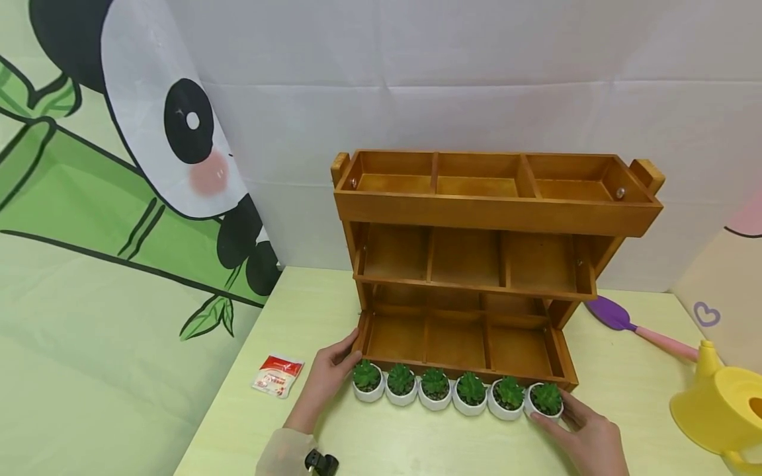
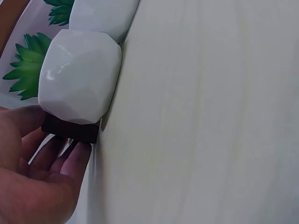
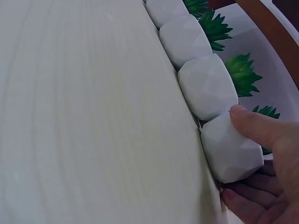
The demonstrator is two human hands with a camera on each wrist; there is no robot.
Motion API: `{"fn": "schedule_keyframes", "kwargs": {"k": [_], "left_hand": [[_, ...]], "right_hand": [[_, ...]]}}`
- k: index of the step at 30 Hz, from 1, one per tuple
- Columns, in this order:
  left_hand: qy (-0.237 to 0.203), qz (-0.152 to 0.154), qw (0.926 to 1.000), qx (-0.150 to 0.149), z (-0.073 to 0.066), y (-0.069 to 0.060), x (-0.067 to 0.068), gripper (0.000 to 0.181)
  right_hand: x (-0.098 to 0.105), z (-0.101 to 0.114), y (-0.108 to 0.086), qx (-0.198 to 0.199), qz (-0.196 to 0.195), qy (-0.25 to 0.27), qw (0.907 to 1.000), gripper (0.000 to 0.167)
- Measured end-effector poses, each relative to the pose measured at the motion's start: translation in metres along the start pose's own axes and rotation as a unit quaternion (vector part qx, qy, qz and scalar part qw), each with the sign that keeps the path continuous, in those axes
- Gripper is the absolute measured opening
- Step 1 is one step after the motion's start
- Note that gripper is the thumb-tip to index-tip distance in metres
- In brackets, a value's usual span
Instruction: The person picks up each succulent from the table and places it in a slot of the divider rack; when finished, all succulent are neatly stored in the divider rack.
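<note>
A brown wooden three-tier shelf (image 1: 500,215) with divided compartments stands on the table. Along its front edge runs a row of several small potted succulents (image 1: 436,390), green plants in white faceted pots, side by side. At the shelf's front left corner, my left hand (image 1: 329,371) grips the bottom tier's end, beside the leftmost potted succulent (image 2: 81,77). In the left wrist view, thumb and fingers meet the dark wooden end (image 2: 70,128). My right hand (image 1: 586,433) holds the rightmost potted succulent (image 3: 231,149), with the thumb on the pot's near side; the other fingers are partly hidden behind it.
A red and white packet (image 1: 278,375) lies on the table (image 1: 411,446) at left. To the right are a purple shovel with a pink handle (image 1: 619,317) and a yellow watering can (image 1: 711,413). Behind the shelf hangs a pale cloth backdrop (image 1: 476,86), with a panda print at left.
</note>
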State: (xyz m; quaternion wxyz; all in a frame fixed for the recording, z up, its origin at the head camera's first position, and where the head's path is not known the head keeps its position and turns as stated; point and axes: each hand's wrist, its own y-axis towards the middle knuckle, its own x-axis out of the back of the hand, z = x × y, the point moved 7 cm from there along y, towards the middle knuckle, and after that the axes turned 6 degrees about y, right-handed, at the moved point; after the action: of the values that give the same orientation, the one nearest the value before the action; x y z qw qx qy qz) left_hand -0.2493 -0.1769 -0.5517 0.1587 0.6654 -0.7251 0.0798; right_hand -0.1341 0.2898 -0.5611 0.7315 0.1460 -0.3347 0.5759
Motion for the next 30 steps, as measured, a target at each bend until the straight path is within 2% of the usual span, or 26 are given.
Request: {"fn": "schedule_keyframes", "kwargs": {"k": [9, 17, 20, 25, 26, 30], "left_hand": [[-0.010, -0.008, 0.9999, 0.010, 0.003, 0.000, -0.001, 0.049], [0.015, -0.007, 0.9997, 0.020, 0.005, 0.000, -0.001, 0.049], [0.009, -0.005, 0.9994, 0.033, 0.006, 0.001, -0.001, 0.049], [0.010, -0.001, 0.9993, 0.037, 0.004, 0.000, -0.001, 0.050], [0.011, 0.000, 0.9993, 0.036, -0.001, -0.001, -0.001, 0.050], [0.013, 0.000, 0.9989, 0.045, 0.000, -0.002, -0.001, 0.050]], "right_hand": [[0.001, -0.004, 0.000, -0.010, 0.001, 0.050, 0.9987, 0.112], [0.004, -0.003, -0.003, 0.000, 0.001, 0.051, 0.9987, 0.107], [0.008, 0.000, -0.004, 0.009, 0.003, 0.047, 0.9988, 0.105], [0.017, 0.006, -0.007, 0.015, 0.005, 0.055, 0.9984, 0.104], [0.019, 0.008, -0.007, 0.016, 0.004, 0.056, 0.9983, 0.103], [0.026, 0.015, -0.009, 0.030, -0.002, 0.050, 0.9983, 0.101]]}}
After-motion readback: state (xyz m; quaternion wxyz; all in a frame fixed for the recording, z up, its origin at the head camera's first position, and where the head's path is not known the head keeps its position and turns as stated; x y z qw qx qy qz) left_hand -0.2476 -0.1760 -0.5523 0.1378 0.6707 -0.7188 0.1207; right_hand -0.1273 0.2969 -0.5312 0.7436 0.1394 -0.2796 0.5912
